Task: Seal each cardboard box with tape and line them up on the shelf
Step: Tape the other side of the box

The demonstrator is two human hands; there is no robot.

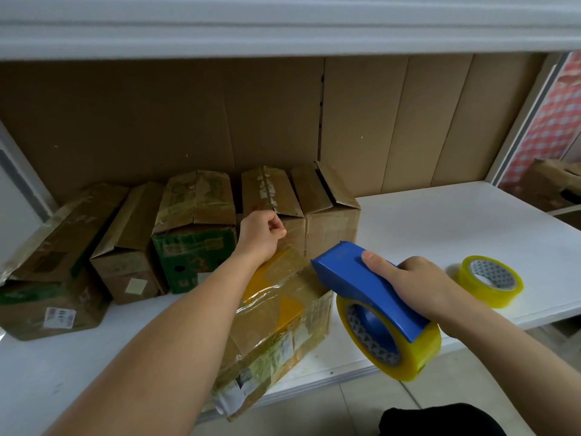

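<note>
A worn cardboard box (276, 319) wrapped in clear tape lies at the front of the white shelf (440, 221), jutting over its edge. My left hand (259, 234) hovers over its far end with fingers curled into a loose fist; whether it pinches a tape end is unclear. My right hand (408, 284) grips a blue tape dispenser (371, 287) loaded with a yellowish tape roll (405, 347), held just right of the box. Several cardboard boxes (195, 228) stand in a row at the back left.
A spare yellow tape roll (490, 280) lies on the shelf to the right. A cardboard sheet (408, 121) lines the back wall. An upper shelf (283, 26) hangs overhead. Beyond the right post sits another box (553, 184).
</note>
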